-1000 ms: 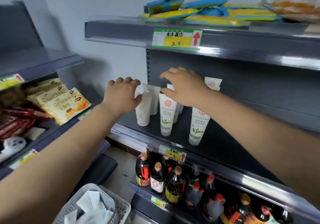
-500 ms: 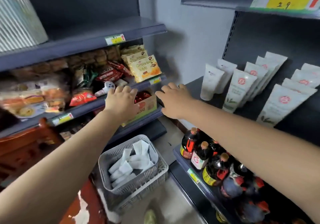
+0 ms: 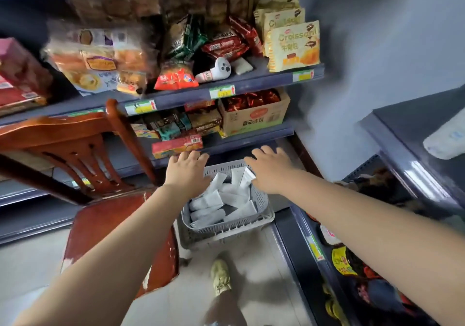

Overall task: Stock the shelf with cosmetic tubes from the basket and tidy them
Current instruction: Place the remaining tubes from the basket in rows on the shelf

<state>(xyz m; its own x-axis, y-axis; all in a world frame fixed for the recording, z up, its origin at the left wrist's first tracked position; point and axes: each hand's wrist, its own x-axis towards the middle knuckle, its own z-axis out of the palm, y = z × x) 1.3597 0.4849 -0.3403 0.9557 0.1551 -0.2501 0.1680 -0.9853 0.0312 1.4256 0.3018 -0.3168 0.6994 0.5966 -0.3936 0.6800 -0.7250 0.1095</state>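
A grey plastic basket [image 3: 261, 201] stands on the floor below me, holding several white cosmetic tubes [image 3: 214, 200] in a loose pile. My left hand [image 3: 186, 169] hovers over the basket's far left rim, fingers spread and empty. My right hand [image 3: 270, 168] hovers over the far right rim, fingers also straight and empty, just above an upright tube [image 3: 245, 177]. The dark shelf [image 3: 412, 121] for the tubes is at the right edge, with one white tube [image 3: 445, 142] lying blurred on it.
A red wooden chair [image 3: 100, 174] stands left of the basket, its seat touching the basket's side. Snack shelves [image 3: 226, 89] fill the wall behind. Sauce bottles [image 3: 352, 270] sit on the low shelf at the right. My shoe [image 3: 221, 278] is on the tiled floor near the basket.
My view has swung down and left from the tube shelf to the basket. Both hands have dropped from the shelf and now hover over the basket, still empty.
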